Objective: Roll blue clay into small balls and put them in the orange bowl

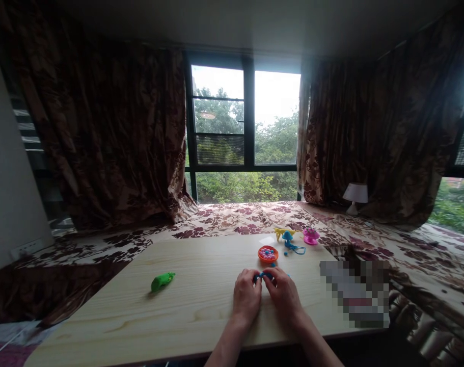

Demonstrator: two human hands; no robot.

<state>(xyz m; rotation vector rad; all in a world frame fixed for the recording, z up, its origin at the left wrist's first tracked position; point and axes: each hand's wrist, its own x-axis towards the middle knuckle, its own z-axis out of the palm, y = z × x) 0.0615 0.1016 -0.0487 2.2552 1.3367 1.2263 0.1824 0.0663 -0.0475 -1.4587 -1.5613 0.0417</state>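
Note:
Both my hands rest side by side on the light wooden table [186,311]. My left hand [246,296] and my right hand [283,294] have their fingers curled together round a small blue toy piece [263,276] held between the fingertips. Just beyond the hands stands an orange bowl [268,253] holding several small pink and blue beads.
A green toy [162,281] lies on the table to the left. Yellow [281,233], blue [291,239] and pink [311,236] toys sit at the far right edge. A floral cloth [232,219], a small white lamp [356,196], curtains and a window [245,132] lie behind.

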